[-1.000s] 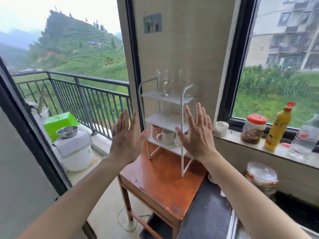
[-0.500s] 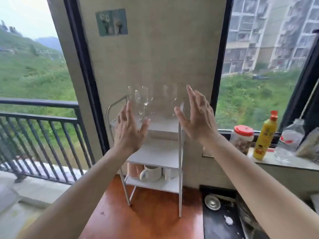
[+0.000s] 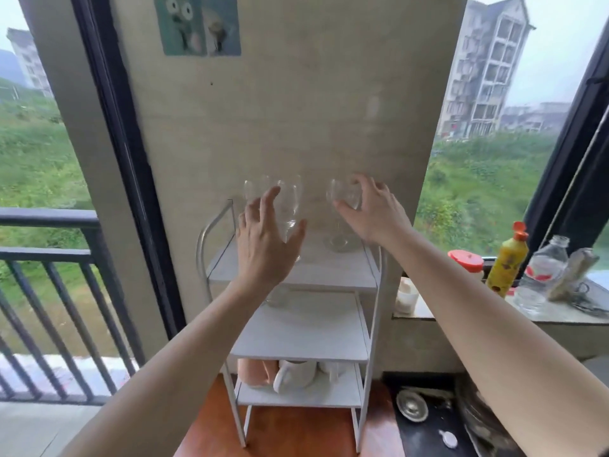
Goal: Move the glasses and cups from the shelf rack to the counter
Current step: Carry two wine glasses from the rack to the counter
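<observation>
Both my left hand (image 3: pixel 265 240) and right hand (image 3: pixel 372 212) spread open, nothing held, should cup each wine glass (image 3: pixel 290 206) bowl gently, lift straight off rack (image 3: pixel 296 272).

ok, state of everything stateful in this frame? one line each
left hand: open, at the left clear wine glass, no grip yet
right hand: open, curling around the right clear wine glass
both glasses: upright on the white rack top shelf
yellow squeeze bottle: capped
clear plastic bottle: uncapped
</observation>
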Action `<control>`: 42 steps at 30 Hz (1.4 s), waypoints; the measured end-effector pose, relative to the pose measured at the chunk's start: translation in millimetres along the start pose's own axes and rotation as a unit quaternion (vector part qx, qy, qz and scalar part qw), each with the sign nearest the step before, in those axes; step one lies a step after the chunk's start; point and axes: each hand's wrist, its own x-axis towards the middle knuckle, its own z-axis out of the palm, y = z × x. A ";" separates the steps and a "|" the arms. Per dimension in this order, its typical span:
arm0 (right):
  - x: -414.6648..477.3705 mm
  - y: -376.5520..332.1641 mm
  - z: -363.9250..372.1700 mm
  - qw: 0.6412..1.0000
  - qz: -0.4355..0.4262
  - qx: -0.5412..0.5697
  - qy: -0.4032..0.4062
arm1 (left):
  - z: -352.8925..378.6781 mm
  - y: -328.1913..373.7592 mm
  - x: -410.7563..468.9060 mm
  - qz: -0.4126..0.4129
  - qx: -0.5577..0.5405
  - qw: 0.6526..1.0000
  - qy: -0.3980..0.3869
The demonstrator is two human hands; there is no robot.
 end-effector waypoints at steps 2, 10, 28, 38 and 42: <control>0.5 -0.1 3.8 1.000 -0.011 0.013 0.020 | 0.6 -0.1 -0.8 0.009 -0.033 0.999 0.016; -24.8 -5.9 9.5 0.989 -0.052 0.110 0.088 | -7.0 1.3 -11.5 0.009 -0.126 0.990 0.068; -182.3 87.9 -108.8 0.917 -0.008 0.255 0.306 | 8.7 168.0 -98.0 0.087 -0.312 0.945 0.047; -424.2 283.9 -289.7 0.905 0.097 0.120 0.396 | 95.2 424.0 -292.7 0.124 -0.438 0.876 -0.157; -544.3 361.6 -367.8 0.890 0.162 0.030 0.425 | 118.4 535.1 -402.0 0.117 -0.480 0.834 -0.246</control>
